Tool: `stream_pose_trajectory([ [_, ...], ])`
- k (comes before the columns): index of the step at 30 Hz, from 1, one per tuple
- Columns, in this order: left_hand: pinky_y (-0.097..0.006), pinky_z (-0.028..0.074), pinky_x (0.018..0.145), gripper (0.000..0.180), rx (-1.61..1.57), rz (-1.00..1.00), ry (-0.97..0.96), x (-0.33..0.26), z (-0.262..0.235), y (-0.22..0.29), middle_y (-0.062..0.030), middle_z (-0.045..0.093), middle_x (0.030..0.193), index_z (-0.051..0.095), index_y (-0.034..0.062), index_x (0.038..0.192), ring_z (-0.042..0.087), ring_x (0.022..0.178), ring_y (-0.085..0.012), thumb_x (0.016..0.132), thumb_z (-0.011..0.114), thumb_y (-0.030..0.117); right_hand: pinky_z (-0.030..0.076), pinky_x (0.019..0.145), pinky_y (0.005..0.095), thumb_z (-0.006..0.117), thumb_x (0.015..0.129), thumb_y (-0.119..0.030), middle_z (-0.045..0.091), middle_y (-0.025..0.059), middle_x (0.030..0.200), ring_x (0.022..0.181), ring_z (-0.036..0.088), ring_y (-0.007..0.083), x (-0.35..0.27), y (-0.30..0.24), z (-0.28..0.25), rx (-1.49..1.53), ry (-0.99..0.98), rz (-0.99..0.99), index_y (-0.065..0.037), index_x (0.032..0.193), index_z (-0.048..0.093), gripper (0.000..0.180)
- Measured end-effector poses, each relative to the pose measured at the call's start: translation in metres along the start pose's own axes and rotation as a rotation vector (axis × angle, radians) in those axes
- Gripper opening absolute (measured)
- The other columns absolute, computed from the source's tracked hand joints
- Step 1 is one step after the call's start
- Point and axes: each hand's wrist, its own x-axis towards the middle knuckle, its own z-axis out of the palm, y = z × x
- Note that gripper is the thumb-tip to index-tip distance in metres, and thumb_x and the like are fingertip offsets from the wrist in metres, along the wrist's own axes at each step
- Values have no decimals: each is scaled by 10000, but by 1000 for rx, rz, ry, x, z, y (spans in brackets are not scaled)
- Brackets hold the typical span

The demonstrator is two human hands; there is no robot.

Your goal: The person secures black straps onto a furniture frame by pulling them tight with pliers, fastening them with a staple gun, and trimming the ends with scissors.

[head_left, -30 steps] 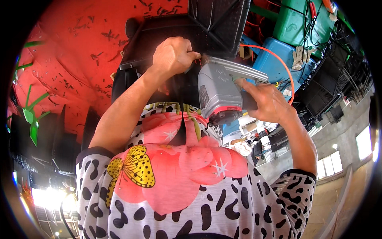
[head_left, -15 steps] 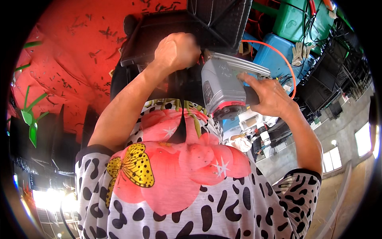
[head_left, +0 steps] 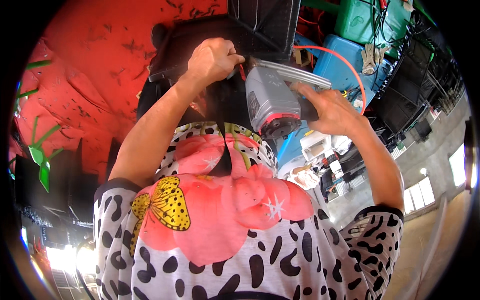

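My right hand is closed around the handle of a grey air nail gun with a silver magazine. Its nose sits beside the inner corner of a black woven frame, but whether the two touch is unclear. Left of the nose, my left hand is closed in a pinch at the frame's near side. What its fingers hold is hidden or too small to make out. Beneath that hand a thin black strip hangs down in front of my shirt.
Red sheeting strewn with dark scraps lies to the left. At right are a blue surface with gloves on it, a green box and stacked black woven pieces. An orange hose curves behind the nail gun.
The nail gun and my right hand have shifted slightly left and up in the view. My left hand has turned a little, and its pinching fingertips now show.
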Motion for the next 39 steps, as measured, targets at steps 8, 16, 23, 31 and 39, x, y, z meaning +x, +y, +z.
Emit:
stream_pose_trajectory([
  [8,-391,458,681,268,46,70,24,-6,-12,-7,-133,620,789,646,33,758,590,763,-316,729,634,299,469,644,332,672,631,-170,603,136,813,708,593,221,-40,28,77,570,653,291,8,1121,481,555],
  [16,-335,468,730,254,-56,55,-7,-13,-30,-7,-117,615,886,632,29,937,605,829,-247,760,625,212,448,545,288,674,676,-171,586,80,717,564,550,138,-14,153,122,840,977,642,-8,1026,507,421],
  [23,-256,445,697,231,-18,160,-101,-7,-43,-10,-78,607,829,608,-9,969,573,756,-141,782,626,126,467,631,321,679,660,-302,601,77,619,570,598,174,18,233,125,648,993,949,-14,992,530,464],
  [31,-286,456,716,262,-103,111,-129,-11,-45,-8,-104,615,843,615,26,999,581,745,-222,767,623,148,456,594,293,680,667,-297,598,71,693,620,589,157,43,211,122,804,1003,915,-24,919,539,397],
  [39,-314,441,632,212,-61,279,-83,-12,-41,-8,-113,571,776,619,15,963,559,690,-251,781,611,124,471,628,324,713,645,-277,619,117,677,602,602,222,58,208,133,663,1006,896,27,989,499,507],
])
